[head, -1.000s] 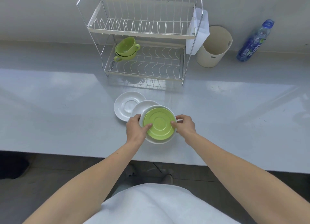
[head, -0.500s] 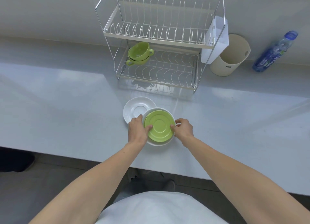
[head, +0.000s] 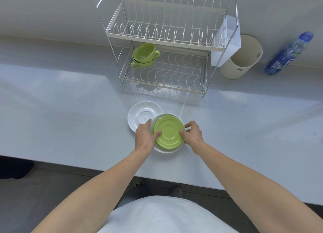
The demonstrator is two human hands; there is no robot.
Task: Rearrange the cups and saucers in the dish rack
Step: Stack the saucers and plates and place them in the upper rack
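A green saucer lies on top of a white saucer on the counter near its front edge. My left hand grips the stack's left rim, thumb on the green saucer. My right hand grips the right rim, thumb on the green saucer too. Another white saucer lies just behind and to the left, partly under the stack. Two stacked green cups sit at the left end of the lower shelf of the two-tier wire dish rack. The rack's upper shelf holds nothing.
A white cutlery holder hangs on the rack's right side. A beige tub stands to the right of it, and a blue water bottle lies further right by the wall. The grey counter stretches left and right.
The saucer stack has shifted slightly back and left over the other white saucer. Both hands keep their hold on the rims. The camera has tilted, bringing the rack lower in view.
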